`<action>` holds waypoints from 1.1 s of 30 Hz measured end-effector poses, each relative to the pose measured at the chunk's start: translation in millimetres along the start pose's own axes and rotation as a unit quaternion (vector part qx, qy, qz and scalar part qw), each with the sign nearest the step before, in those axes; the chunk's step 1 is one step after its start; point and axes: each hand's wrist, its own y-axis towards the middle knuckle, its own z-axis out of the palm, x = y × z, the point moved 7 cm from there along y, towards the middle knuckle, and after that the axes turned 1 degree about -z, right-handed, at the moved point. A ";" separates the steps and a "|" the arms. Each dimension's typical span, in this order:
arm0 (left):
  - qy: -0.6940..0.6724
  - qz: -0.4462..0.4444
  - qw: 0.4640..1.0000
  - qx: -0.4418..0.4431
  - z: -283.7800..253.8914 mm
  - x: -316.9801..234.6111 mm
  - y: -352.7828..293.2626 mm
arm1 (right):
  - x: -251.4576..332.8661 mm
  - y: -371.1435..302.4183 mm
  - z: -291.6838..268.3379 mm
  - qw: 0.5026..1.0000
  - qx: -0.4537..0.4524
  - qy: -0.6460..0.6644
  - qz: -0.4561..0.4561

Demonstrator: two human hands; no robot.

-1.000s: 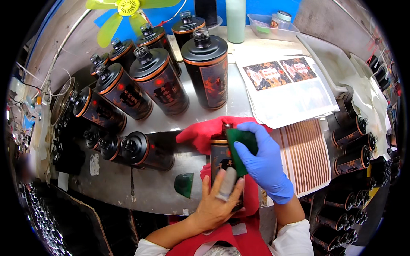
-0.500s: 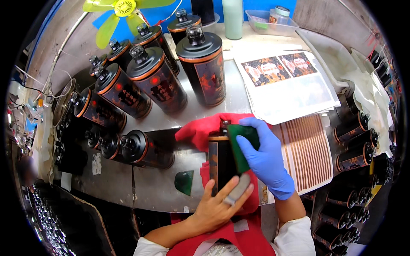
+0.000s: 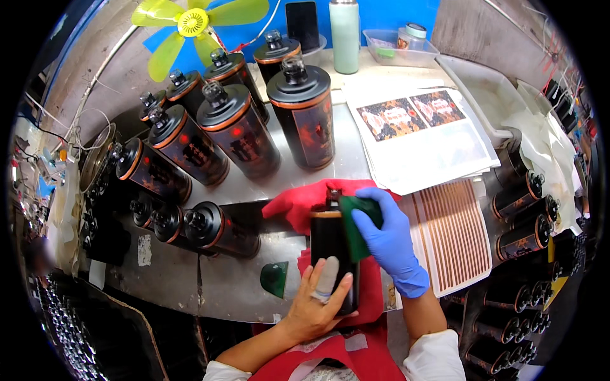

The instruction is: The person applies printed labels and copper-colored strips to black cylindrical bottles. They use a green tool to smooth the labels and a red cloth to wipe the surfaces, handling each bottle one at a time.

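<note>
A black bottle (image 3: 327, 238) with a copper-coloured band lies on a red cloth (image 3: 291, 206), its neck pointing away from me. My bare left hand (image 3: 316, 301) holds its lower body, fingers on top; one finger wears a pale grey cover. In its blue glove, my right hand (image 3: 392, 244) grips a flat dark green scraper (image 3: 357, 232) between thumb and fingers. The scraper stands along the bottle's right side, near its shoulder. The bottle side facing up looks plain black. A smaller green scraper piece (image 3: 274, 279) lies on the metal table to the left.
Several decorated black bottles (image 3: 238, 136) stand at the back left; others (image 3: 219, 230) lean nearby. Printed sheets (image 3: 432, 152) and a striped sheet (image 3: 448, 238) lie right. Behind are a yellow-green fan (image 3: 192, 23), a pale green flask (image 3: 345, 38) and a plastic tray (image 3: 476, 95).
The bottle has turned, so its patterned panel no longer faces up. My left hand has shifted left and its fingers now lie higher on the bottle. The scraper stays in my right hand.
</note>
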 end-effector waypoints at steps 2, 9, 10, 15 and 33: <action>-0.067 -0.029 0.997 -0.026 4.1 17.9 -18.1 | -32.7 -5.5 -14.2 0.999 -0.035 0.024 0.034; -0.124 -0.014 0.991 -0.045 -6.9 18.3 -19.3 | 7.2 -2.4 -8.7 0.999 -0.033 0.038 0.005; -0.104 -0.003 0.995 -0.001 -5.5 14.1 -12.4 | 2.6 -3.2 -4.0 0.999 -0.017 0.037 0.011; -0.220 -0.063 0.973 0.011 13.5 38.3 -22.3 | -66.7 -20.0 -28.0 0.993 -0.046 0.038 0.103; 0.066 0.052 0.996 0.013 -17.1 2.5 83.0 | -173.9 -253.7 -162.9 0.786 -0.412 0.216 0.406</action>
